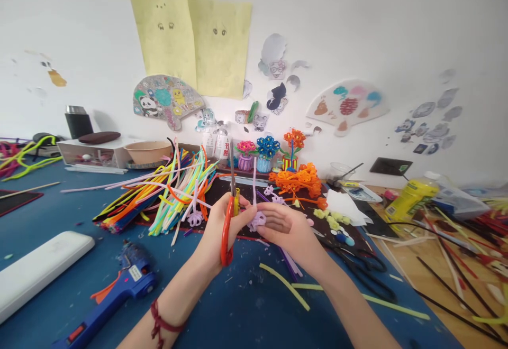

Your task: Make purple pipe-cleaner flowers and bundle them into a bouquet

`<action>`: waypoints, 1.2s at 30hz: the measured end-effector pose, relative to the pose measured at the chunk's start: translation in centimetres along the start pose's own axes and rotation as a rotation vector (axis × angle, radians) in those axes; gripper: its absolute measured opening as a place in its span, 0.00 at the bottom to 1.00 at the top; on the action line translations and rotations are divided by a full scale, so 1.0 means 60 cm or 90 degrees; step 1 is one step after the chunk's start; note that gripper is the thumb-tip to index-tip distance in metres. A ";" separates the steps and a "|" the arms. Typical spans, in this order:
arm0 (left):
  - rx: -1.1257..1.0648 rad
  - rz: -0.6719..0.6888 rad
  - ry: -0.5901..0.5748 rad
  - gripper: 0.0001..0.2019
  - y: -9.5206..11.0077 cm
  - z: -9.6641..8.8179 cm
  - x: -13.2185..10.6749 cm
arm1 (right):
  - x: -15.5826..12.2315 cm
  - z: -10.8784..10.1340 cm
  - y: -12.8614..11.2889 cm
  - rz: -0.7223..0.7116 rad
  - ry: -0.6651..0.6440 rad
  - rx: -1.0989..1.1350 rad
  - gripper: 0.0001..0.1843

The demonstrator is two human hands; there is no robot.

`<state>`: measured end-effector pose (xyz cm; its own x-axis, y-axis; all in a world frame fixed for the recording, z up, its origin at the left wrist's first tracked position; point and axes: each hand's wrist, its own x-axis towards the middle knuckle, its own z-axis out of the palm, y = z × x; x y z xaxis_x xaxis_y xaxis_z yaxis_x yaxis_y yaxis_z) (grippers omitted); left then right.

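Observation:
My left hand [226, 222] is closed around a pair of scissors [226, 235] with orange handles, blades pointing up. Its thumb also reaches the base of a lilac pipe-cleaner flower [257, 220]. My right hand [291, 228] pinches that flower from the other side, fingers curled behind it. The flower's straight fuzzy stem [254, 180] stands upright between the hands. Another lilac flower [194, 218] lies left of my left hand, and small lilac blossoms [275, 196] lie just beyond my fingers.
A bundle of coloured pipe cleaners [166, 195] lies at left, behind a blue glue gun [119, 291]. Orange pipe-cleaner flowers [297, 180] and small flower pots [264, 164] are at the back. Black scissors [367, 267] and a yellow bottle [410, 201] are at right.

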<state>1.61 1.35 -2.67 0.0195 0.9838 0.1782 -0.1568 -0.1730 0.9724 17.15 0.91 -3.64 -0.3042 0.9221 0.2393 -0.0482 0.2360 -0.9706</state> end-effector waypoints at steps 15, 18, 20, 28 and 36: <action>0.028 -0.051 0.016 0.17 0.004 0.001 0.003 | 0.001 0.003 -0.001 -0.030 0.006 -0.029 0.21; 0.018 -0.058 0.018 0.15 0.007 0.003 0.002 | -0.001 0.002 -0.001 -0.033 0.001 -0.035 0.23; 0.018 -0.052 0.017 0.14 0.007 0.002 0.002 | -0.002 0.003 -0.002 -0.036 -0.003 -0.040 0.23; 0.037 -0.048 0.006 0.14 0.000 -0.002 0.004 | 0.000 0.004 -0.002 -0.034 -0.007 -0.043 0.25; 0.003 -0.068 0.016 0.12 0.000 -0.001 0.005 | 0.001 0.004 0.003 -0.034 -0.008 -0.037 0.28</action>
<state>1.57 1.67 -2.62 0.0103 0.9975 0.0698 -0.1498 -0.0675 0.9864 16.92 0.93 -3.83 -0.3148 0.9040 0.2893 -0.0087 0.3020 -0.9533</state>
